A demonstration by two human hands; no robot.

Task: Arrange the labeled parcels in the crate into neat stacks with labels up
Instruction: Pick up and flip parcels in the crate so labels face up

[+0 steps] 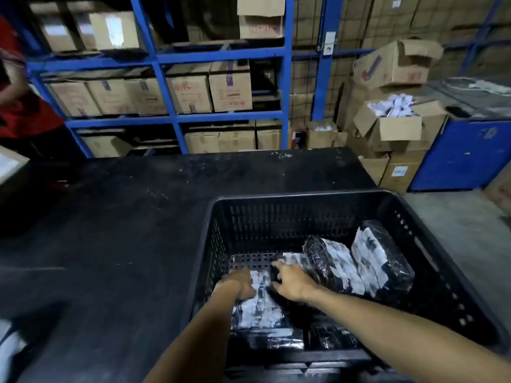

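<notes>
A black slotted plastic crate point(301, 200) stands on the table at the front right. Inside lie several black-wrapped parcels with white labels. Both my hands reach down into its left half. My left hand point(242, 283) presses on the left edge of a label-up parcel point(257, 308). My right hand point(293, 280) lies with fingers spread on the right side of the same parcel. Two parcels, one point(334, 265) and another point(378, 255), lean tilted against each other at the crate's right. More parcels point(276, 340) lie flat near the front wall.
The crate sits on a scuffed black table point(116, 217). Blue metal shelving point(166, 87) with cardboard boxes stands behind it. Open cartons point(398, 125) and a blue cabinet point(464, 153) are at the right. A person in red point(19, 106) is at the far left.
</notes>
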